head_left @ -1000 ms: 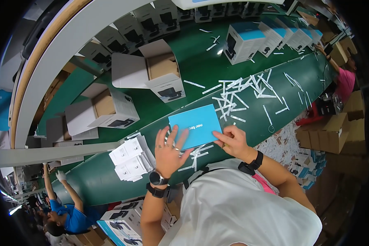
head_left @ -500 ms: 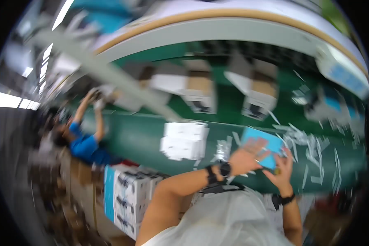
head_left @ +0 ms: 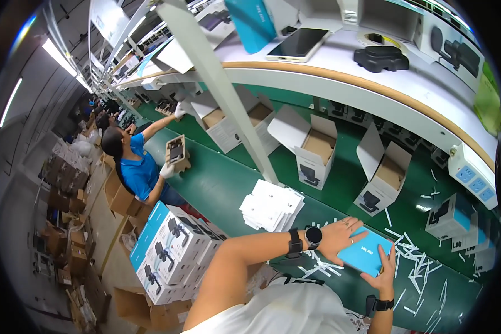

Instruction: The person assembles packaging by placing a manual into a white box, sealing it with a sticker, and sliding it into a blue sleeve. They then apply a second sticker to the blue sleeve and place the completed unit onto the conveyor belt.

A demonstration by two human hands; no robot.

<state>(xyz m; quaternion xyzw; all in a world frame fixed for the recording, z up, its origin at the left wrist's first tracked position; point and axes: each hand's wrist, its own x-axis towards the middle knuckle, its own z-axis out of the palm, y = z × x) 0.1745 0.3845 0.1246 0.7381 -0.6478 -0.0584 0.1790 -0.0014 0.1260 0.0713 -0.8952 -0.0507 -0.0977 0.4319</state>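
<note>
A light-blue flat-topped box [head_left: 363,255] lies tilted at the near side of the green work surface, in front of me. My left hand [head_left: 339,238], with a watch on its wrist, grips the box's left end, fingers along the far edge and thumb on the near edge. At the opposite end my right hand [head_left: 382,276] holds the box, its fingers up the right edge and thumb at the near corner. The box's underside is hidden. Thin white paper strips [head_left: 414,261] lie scattered to its right, more under my left wrist.
A stack of white flat pieces [head_left: 271,205] sits left of my hands. Open cartons [head_left: 316,149] line the far side. Boxes with blue tops [head_left: 453,218] stand at right. Packed boxes [head_left: 175,250] are piled at lower left. A co-worker [head_left: 136,167] handles a cardboard tray [head_left: 176,155]. A post [head_left: 222,89] crosses the view.
The view has swung and sharpened. My left hand's spread fingers have closed in on the box's left end. The co-worker's one hand has come down to a cardboard tray.
</note>
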